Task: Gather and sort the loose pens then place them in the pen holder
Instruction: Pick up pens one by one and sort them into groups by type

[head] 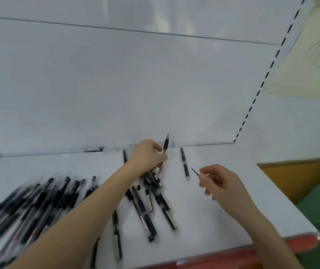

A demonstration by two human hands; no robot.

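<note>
Many pens (38, 202) heaped left on shelf (223, 220), left hand (147, 156) gripping a bundle (165, 145), right hand (218, 181) pinching thin black piece (194, 171), one pen (184, 164) between.

I count two hands here: my left hand (147, 156) and my right hand (218, 181). My left hand grips one bundle of pens (154, 197) — at least four fan out below my fingers, and one upright pen (166, 145) stands above them. One single pen (185, 166) lies between my hands. One far pen (124, 156) shows behind my left wrist. Beside my left forearm lie two: a stray pen (116, 232) and a second stray pen (94, 253). The heap of pens (38, 206) on the left is too blurred for a true number — more than six. My right hand pinches one thin dark piece (194, 170).
</note>
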